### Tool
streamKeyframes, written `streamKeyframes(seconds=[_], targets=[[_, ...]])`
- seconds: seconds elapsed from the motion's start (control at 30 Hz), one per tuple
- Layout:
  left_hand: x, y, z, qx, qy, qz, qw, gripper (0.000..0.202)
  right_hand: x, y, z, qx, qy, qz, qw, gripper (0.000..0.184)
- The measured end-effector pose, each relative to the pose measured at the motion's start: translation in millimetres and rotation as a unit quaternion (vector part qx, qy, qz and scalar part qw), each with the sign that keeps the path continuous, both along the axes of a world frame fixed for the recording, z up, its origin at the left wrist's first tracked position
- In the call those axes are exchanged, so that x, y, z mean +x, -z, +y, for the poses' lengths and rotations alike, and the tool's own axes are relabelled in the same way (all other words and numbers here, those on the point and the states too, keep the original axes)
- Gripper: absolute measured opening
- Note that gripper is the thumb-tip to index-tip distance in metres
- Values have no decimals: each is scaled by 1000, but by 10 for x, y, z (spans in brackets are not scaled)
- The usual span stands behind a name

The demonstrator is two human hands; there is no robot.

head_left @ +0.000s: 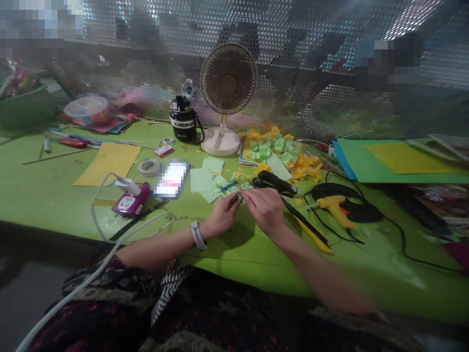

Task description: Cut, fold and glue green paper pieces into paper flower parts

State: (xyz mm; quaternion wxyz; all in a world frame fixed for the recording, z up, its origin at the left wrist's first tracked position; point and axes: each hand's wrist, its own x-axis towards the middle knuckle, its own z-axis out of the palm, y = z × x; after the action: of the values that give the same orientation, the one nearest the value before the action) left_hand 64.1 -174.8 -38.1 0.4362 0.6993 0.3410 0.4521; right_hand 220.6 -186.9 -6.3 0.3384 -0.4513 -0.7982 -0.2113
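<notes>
A small green paper scrap (pixel 239 195) sits pinched at the fingertips of both hands, just above the green table (pixel 234 256) and mostly hidden by the fingers. The left hand (pixel 223 215) and right hand (pixel 265 210) are both curled closed around it, their fingertips meeting, and a white watch (pixel 198 235) circles the left wrist. Loose green paper squares (pixel 202 179) and snippets lie just beyond the left hand, with a small blue tool (pixel 229 186) among them. Near the right hand are a black tool (pixel 274 183) and a yellow craft knife (pixel 308 225), while a yellow glue gun (pixel 334 210) rests farther right among its black cord. Behind these, a heap of yellow and green paper pieces (pixel 280 154) lies beside the white fan (pixel 227 78) and a black flask (pixel 182 120). To the left are a blurred phone (pixel 171 179), a tape roll (pixel 149 167), a pink power socket (pixel 130 200) with a white cable, and a yellow card (pixel 108 164). A green sheet (pixel 399 166) with yellow paper on it lies at the far right.
</notes>
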Motion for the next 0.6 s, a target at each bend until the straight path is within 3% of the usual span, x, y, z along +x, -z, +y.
streamKeyframes(seconds=[0.1, 0.27, 0.43, 0.6], targets=[[4, -12, -10, -39, 19, -13, 999, 21, -33, 0, -19, -4, -5, -7, 1000, 23], [22, 30, -7, -57, -1, -55, 997, 15, -125, 62, -71, -15, -17, -11, 1000, 27], [20, 12, -44, -51, 68, -143, 986, 37, -166, 130, -133, -51, -28, -30, 998, 51], [-16, -82, -61, -42, 67, -87, 993, 45, -159, 146, -149, -78, -47, -58, 994, 67]])
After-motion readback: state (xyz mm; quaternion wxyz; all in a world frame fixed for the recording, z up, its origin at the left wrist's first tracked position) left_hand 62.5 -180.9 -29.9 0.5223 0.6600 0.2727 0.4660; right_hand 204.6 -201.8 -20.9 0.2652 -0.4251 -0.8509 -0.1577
